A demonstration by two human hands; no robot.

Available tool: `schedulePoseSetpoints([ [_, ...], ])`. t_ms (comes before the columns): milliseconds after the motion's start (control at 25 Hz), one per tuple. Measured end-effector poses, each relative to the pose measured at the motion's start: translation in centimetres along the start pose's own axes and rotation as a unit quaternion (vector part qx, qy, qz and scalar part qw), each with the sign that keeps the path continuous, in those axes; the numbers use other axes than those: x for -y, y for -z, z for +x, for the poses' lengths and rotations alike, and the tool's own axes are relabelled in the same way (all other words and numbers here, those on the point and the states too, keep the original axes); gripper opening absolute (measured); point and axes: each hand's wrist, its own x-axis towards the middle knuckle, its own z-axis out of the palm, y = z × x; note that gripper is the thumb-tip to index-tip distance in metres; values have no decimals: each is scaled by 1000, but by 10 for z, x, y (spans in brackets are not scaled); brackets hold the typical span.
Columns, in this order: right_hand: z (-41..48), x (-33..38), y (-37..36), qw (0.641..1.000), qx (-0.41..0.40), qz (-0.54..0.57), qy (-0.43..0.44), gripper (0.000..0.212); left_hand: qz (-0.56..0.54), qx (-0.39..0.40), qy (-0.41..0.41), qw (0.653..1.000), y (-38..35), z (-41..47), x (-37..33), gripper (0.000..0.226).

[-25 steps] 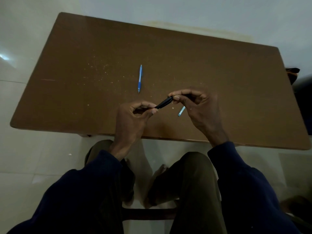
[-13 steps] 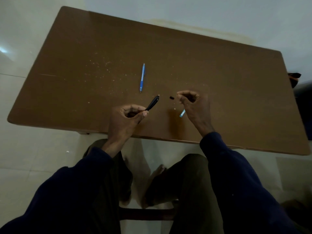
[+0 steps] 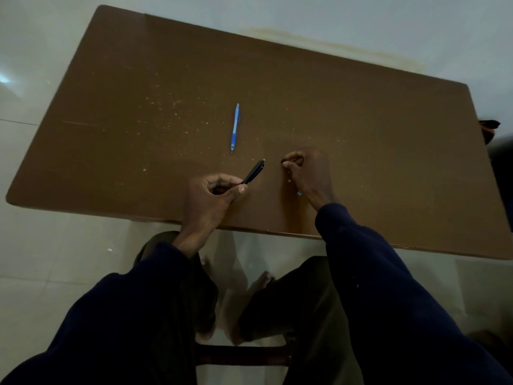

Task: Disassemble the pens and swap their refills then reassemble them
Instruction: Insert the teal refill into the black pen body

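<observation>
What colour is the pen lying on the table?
Blue: the slim plastic pen, head view.

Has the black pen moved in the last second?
Yes. The black pen, held by the left hand, has pulled left, away from the right hand and the small black piece it pinches; its far end is now nearer the blue pen.

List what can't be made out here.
Head view:
Black pen: lower end hidden in left hand.
Black bit at right hand's fingers: too small to identify, or to tell if pinched.
Blue piece: mostly hidden by right hand.
Dark object past table's right edge: blurred.
</observation>
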Motion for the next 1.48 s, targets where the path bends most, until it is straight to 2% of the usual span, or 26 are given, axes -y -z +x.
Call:
schedulePoseSetpoints([
  [200,-2,-2,2,1000,17,2,7,14,10,2,-2,1000,-3,-2,-2,11],
  [320,-13,1,9,996,14,82,-6,12,10,-2,2,1000,-5,-3,-4,12],
  [520,-43,13,18,968,-10,252,-18,14,13,-4,-7,1000,-9,-8,-10,14],
  [720,-61,25,25,943,-29,330,9,16,13,5,-25,1000,-11,-14,-18,16],
  [1480,-70,38,35,947,-49,315,45,14,6,8,-64,998,-11,-18,-23,19],
])
